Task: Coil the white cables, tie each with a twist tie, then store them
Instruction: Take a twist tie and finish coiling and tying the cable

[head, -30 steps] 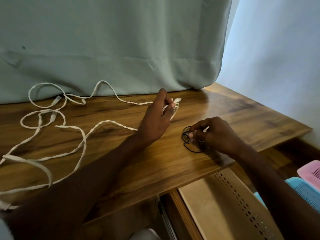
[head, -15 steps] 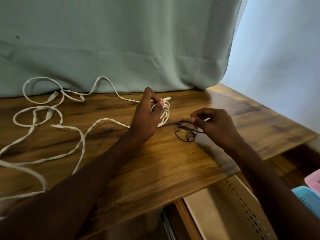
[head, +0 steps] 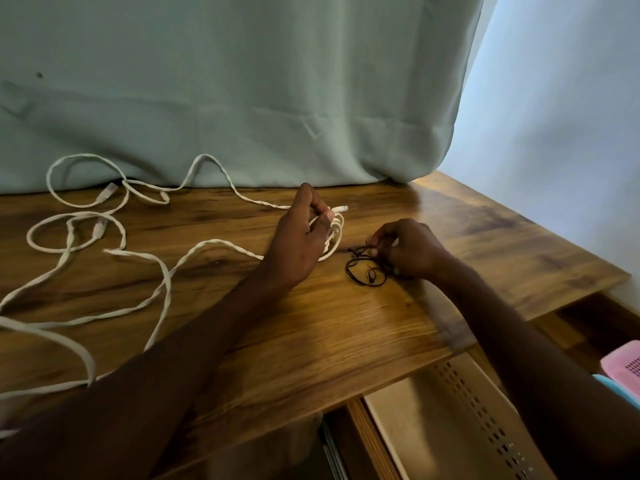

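**White cable half-coiled in one hand, twist ties under the other**

A small coil of white cable (head: pixel 333 233) is sitting in the left hand (head: pixel 301 240), whose thumb and fingers are curling round the loops and gripping them just above the wooden desk (head: pixel 311 341). A short end of the cable is sticking out to the right past the fingertips. From the hand, the loose cable (head: pixel 166 282) is trailing away to the left across the desk in wide, untidy bends, one strand running toward the back edge and another sweeping toward the near left corner. Two pale connectors (head: pixel 104 211) are lying among those bends at the far left; how many separate cables are making up the tangle cannot be told.

Just beside the coil, to its right, a bunch of thin black twist ties (head: pixel 363 271) is lying on the desk in a loose ring. The right hand (head: pixel 408 251) is resting over the bunch's right side, its fingers curling down and pinching at the ties near their upper edge.

A pale green curtain (head: pixel 242 98) is hanging behind the desk, its hem touching the back of the desktop. Below the desk's front edge a light wooden drawer (head: pixel 433 427) with rows of small holes is standing open. A pink basket (head: pixel 623 365) and a blue one (head: pixel 613 386) are showing at the right edge.
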Action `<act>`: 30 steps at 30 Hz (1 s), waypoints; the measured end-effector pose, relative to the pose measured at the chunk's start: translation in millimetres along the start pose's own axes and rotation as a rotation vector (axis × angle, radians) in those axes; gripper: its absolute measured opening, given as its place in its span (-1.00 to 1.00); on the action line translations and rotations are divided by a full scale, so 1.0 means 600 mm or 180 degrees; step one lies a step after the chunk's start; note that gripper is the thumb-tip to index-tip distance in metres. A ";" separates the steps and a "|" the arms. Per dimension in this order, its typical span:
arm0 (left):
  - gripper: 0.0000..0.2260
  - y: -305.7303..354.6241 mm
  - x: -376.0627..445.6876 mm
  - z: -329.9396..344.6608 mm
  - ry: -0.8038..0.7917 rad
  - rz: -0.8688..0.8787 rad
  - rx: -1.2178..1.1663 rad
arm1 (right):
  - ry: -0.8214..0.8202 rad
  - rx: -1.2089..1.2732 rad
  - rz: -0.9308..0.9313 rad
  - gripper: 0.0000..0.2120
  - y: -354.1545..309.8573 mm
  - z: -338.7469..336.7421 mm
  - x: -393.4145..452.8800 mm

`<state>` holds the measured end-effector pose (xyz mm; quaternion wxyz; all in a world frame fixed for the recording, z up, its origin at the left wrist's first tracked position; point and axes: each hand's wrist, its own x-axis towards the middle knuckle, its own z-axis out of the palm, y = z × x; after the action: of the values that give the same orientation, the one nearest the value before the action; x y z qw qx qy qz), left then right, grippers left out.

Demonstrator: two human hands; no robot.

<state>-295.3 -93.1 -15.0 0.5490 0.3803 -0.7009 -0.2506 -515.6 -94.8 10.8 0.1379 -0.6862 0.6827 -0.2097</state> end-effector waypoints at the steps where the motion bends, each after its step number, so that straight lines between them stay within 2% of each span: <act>1: -0.94 -0.001 0.000 0.000 -0.0013 -0.0018 0.0001 | -0.0005 -0.0064 -0.0021 -0.97 -0.003 0.000 0.007; 3: -0.94 -0.003 0.000 0.000 -0.0055 -0.0032 -0.0044 | 0.0005 -0.0231 -0.0073 -0.96 -0.009 -0.004 0.014; 5: -0.94 -0.005 0.001 -0.002 -0.0158 -0.0009 -0.0089 | 0.0085 -0.0082 -0.0104 -0.93 -0.015 -0.012 0.013; 8: -0.99 -0.003 -0.001 -0.005 -0.0497 0.0267 0.0138 | 0.0594 0.0526 -0.0400 -0.88 -0.024 -0.024 0.003; 10: -0.93 0.001 -0.008 -0.003 -0.0676 0.0533 0.0397 | 0.0985 0.0876 -0.0536 -0.86 -0.034 -0.030 -0.004; 13: -0.89 0.006 -0.014 0.001 -0.0709 0.0559 0.0396 | 0.1391 0.1424 -0.0493 -0.89 -0.043 -0.044 -0.007; 16: -0.76 0.005 -0.008 -0.006 -0.0835 0.0650 0.0642 | 0.1102 0.2332 -0.0279 -0.88 -0.048 -0.064 -0.011; 21: -0.49 0.019 -0.012 -0.003 -0.1426 0.1084 0.1824 | 0.0390 0.3244 0.0095 -0.83 -0.061 -0.085 -0.014; 25: -0.43 0.025 -0.021 0.014 -0.1661 0.1032 0.2736 | -0.0066 0.2995 0.0163 -0.82 -0.070 -0.087 -0.012; 27: -0.44 0.024 -0.024 0.016 -0.1708 0.1071 0.2911 | -0.0009 0.2838 0.0150 -0.81 -0.070 -0.083 -0.013; 30: -0.52 0.025 -0.020 0.014 -0.1454 0.0858 0.2717 | 0.0477 0.2990 0.0097 -0.78 -0.068 -0.073 -0.018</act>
<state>-306.1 -75.1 -12.6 0.2045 0.4125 -0.8860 0.0547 -500.3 -78.6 67.6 0.3866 -0.5225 0.5320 -0.5426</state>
